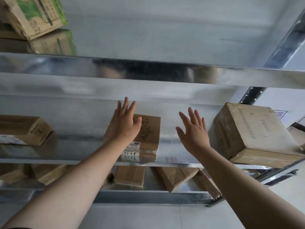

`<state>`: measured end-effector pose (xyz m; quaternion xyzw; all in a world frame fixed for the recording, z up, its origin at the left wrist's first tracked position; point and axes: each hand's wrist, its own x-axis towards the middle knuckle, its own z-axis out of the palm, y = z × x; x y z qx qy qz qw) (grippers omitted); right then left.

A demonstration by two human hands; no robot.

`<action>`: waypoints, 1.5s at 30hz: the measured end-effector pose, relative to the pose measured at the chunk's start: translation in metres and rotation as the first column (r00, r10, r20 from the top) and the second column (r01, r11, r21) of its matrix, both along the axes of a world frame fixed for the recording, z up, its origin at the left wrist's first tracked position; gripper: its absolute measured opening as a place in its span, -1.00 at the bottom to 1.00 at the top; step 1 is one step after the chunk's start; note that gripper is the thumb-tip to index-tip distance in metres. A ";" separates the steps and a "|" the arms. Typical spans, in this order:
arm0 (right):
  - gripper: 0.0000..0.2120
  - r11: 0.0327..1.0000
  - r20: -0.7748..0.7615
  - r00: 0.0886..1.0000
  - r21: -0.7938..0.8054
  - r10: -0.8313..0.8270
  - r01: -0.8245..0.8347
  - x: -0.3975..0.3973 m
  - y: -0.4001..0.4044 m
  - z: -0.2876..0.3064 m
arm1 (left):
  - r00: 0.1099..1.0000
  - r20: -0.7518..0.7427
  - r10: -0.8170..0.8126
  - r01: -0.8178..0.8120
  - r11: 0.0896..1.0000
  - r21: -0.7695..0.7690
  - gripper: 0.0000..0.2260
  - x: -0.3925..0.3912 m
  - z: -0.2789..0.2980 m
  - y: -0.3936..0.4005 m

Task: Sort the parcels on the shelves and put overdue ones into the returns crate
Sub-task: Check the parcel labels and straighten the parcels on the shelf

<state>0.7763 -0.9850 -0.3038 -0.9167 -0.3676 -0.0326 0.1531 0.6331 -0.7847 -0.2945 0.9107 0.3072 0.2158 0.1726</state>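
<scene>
Galvanised shelves [148, 73] fill my view; I am reaching for the small parcel [146, 138] on the middle tier, left hand [125, 123] flat on it, right hand [193, 133] spread beside. Next I must grip it and read its label [132, 149].

We see our left hand [126, 123] resting flat on a small cardboard parcel [146, 134] on a metal shelf [79, 146], our right hand [194, 133] spread open beside it.
</scene>
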 end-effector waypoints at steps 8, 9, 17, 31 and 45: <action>-0.44 1.000 0.028 0.999 0.004 -0.029 0.028 0.094 -0.103 0.026 | 0.998 0.040 -0.053 0.053 0.999 -0.002 -0.43 0.101 0.006 -0.098; -0.44 0.999 0.033 0.999 0.018 -0.030 0.029 0.119 -0.132 0.033 | 0.997 0.045 -0.059 0.060 0.998 -0.004 -0.42 0.129 0.009 -0.128; -0.46 0.992 -0.002 0.992 -0.007 -0.128 0.128 0.206 -0.235 0.032 | 0.999 0.024 -0.041 0.045 0.981 -0.187 -0.38 0.209 0.005 -0.247; -0.60 0.840 -0.744 0.621 0.157 -0.245 0.519 0.226 -0.250 0.007 | 0.996 -0.002 0.089 -0.059 0.636 -0.769 -0.68 0.215 -0.026 -0.285; -0.47 0.657 -0.798 0.545 0.558 0.257 0.507 0.179 -0.216 -0.009 | 0.919 0.250 0.305 0.061 0.516 -0.854 -0.67 0.155 -0.029 -0.231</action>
